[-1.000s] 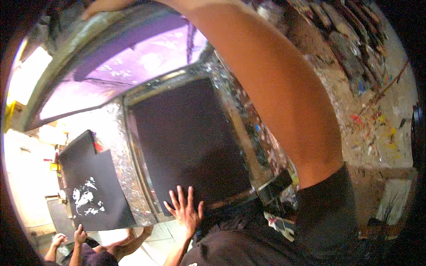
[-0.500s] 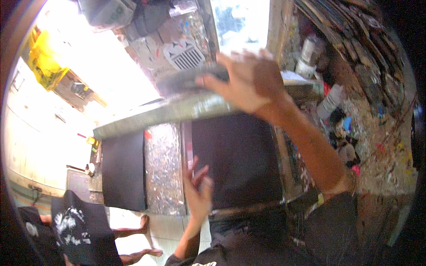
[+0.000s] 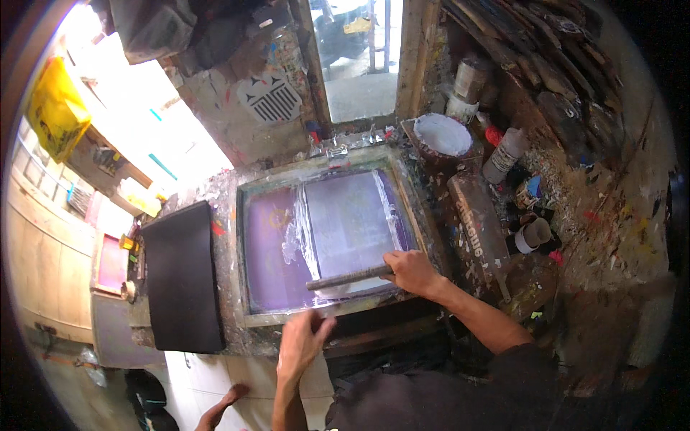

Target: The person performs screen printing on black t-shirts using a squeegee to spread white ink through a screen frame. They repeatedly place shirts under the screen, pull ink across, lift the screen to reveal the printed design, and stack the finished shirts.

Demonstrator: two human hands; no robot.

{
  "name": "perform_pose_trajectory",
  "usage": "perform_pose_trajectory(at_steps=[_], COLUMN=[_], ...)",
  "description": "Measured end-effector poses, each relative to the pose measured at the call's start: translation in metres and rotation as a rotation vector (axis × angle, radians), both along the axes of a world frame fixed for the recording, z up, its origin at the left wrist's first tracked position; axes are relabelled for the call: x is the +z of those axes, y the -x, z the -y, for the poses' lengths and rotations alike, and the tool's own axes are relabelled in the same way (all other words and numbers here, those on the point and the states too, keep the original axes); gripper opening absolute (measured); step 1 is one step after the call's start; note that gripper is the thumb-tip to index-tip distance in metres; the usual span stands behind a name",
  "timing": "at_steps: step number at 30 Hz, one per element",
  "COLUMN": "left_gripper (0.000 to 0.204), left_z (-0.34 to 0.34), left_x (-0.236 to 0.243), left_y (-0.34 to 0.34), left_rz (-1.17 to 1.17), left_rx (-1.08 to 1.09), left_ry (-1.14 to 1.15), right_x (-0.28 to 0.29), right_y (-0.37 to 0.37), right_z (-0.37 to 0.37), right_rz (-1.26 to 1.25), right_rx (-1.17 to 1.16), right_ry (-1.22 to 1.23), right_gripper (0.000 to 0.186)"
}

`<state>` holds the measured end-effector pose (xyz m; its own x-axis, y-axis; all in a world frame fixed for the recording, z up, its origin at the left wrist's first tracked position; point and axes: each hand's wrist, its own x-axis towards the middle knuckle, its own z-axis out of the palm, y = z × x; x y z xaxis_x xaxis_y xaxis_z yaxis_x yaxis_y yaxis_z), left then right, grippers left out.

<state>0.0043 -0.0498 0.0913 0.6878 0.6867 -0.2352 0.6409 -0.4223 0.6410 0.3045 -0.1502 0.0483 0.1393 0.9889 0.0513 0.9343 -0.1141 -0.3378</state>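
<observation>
A screen printing frame [image 3: 327, 314] lies lowered on the bench in front of me, its mesh tinted purple with white ink streaks down both sides of a paler panel. My right hand [image 3: 415, 274] grips one end of a long squeegee [image 3: 348, 276], which lies across the near part of the mesh with white ink along its near side. Just by the frame's front edge is my left hand [image 3: 298, 345], thumb apart from the slightly bent fingers, nothing visible in it. Dark material shows beneath the frame's near edge.
A black sheet [image 3: 183, 280] lies on the bench to the left. Behind the frame's right corner stands a tub of white ink [image 3: 443, 135]. A bottle [image 3: 505, 154], a cup [image 3: 533, 235] and a lettered board [image 3: 478, 230] are at the right. Another person's leg [image 3: 223, 407] shows below.
The raised printing frame has come down flat, covering the black sheet beneath it. My right hand has moved from the raised frame to the squeegee. The person at lower left has mostly left view.
</observation>
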Motion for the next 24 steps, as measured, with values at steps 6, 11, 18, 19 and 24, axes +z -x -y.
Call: perform_pose_trajectory(at_steps=[6,11,18,19,24], left_gripper=[0.029,0.006,0.022,0.023,0.041], left_z=[-0.062,-0.008,-0.165,-0.203,-0.271], left_x=[-0.006,-0.065,-0.058,-0.051,-0.049], left_y=[-0.067,-0.053,-0.178,-0.192,-0.229], left_rz=[-0.110,0.035,0.097,0.179,0.367], left_rx=[-0.412,-0.381,-0.252,-0.249,-0.231], left_ry=[-0.413,-0.757,-0.806,-0.643,-0.642], right_x=[0.019,-0.015,-0.018,-0.010,-0.008], right_y=[-0.006,-0.020,-0.129,-0.143,-0.163], right_z=[0.017,0.039,-0.128,-0.156,-0.206], right_rz=[0.033,0.140,0.159,0.114,0.055], right_rx=[0.016,0.174,0.030,0.010,0.002], right_ry=[-0.148,-0.390,-0.311,-0.280,-0.241], right_gripper=[0.032,0.009,0.030,0.032,0.033])
